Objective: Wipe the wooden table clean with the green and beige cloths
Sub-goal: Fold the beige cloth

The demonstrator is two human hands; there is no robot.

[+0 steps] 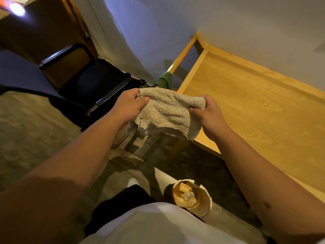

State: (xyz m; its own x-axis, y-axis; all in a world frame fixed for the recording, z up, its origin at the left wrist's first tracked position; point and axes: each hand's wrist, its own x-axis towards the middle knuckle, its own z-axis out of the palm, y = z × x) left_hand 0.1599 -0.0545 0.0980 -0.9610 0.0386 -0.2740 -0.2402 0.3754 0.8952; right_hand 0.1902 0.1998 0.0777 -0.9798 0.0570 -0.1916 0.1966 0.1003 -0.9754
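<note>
I hold the beige terry cloth [166, 112] stretched between both hands, in the air beside the table's left end. My left hand [129, 104] pinches its upper left corner and my right hand [209, 115] pinches its upper right edge. The cloth hangs down loosely, its lower hem frayed. The wooden table [255, 110] lies to the right, light in colour with a raised rim along its far side. The green cloth [163, 81] lies bunched at the table's far left corner, just beyond the beige cloth and partly hidden by it.
A black chair [91, 81] stands left of the table near the wall. On the floor by my legs sits a small bin [192, 196] holding scraps. A carpet [31, 131] covers the floor at left. The wall [228, 23] runs behind the table.
</note>
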